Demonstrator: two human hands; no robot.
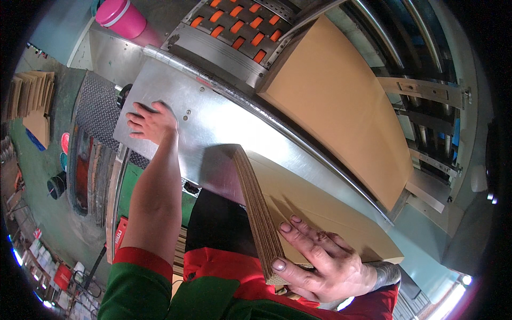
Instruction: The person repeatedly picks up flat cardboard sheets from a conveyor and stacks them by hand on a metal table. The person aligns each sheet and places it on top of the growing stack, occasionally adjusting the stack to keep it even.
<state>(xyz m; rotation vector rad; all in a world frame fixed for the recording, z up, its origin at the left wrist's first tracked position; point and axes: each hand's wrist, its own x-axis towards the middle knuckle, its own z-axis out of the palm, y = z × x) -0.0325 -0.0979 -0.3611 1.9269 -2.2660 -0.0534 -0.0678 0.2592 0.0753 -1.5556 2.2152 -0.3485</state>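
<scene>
My left hand lies on the metal table, its fingers spread and holding nothing. At my right, a stack of brown cardboard sheets rests partly on the table and reaches back toward my body. Its layered cut edge faces left. Over the stack's near corner lies my right hand, open, with the fingers stretched across the top sheet and the thumb at the edge. The palm's underside is hidden.
Beyond the table's metal bar, another cardboard stack sits in the machine beside a panel of orange rollers. A pink tumbler stands at the far left. Cardboard pieces and a dark bucket are on the green floor.
</scene>
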